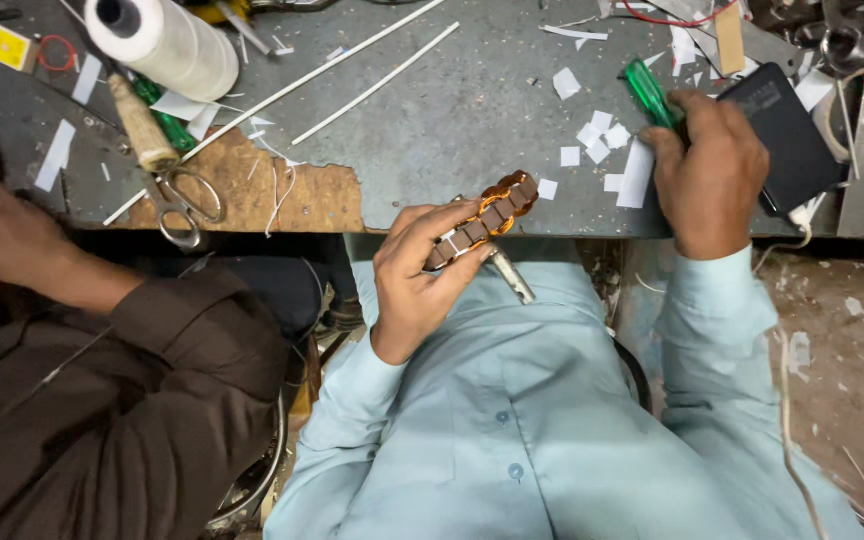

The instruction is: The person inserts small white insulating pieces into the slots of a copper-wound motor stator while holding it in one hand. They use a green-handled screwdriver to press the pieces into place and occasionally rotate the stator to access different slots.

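My left hand [418, 272] holds a small motor armature [489, 217] with copper-coloured windings and a metal shaft, just in front of the grey workbench [452, 110] edge. My right hand [707, 170] rests on the bench and grips a green-handled screwdriver [649, 92]. Its fingers lie next to a black box-shaped device [787, 135]. Small white paper pieces [597, 140] are scattered between my two hands.
A co-worker's hand [2, 235] and brown sleeve [132, 400] sit at the left. Scissors [184, 205], a wooden-handled tool [142, 125], a white roll [167, 40] and long white strips [372, 85] lie on the bench. Clutter fills the top right corner.
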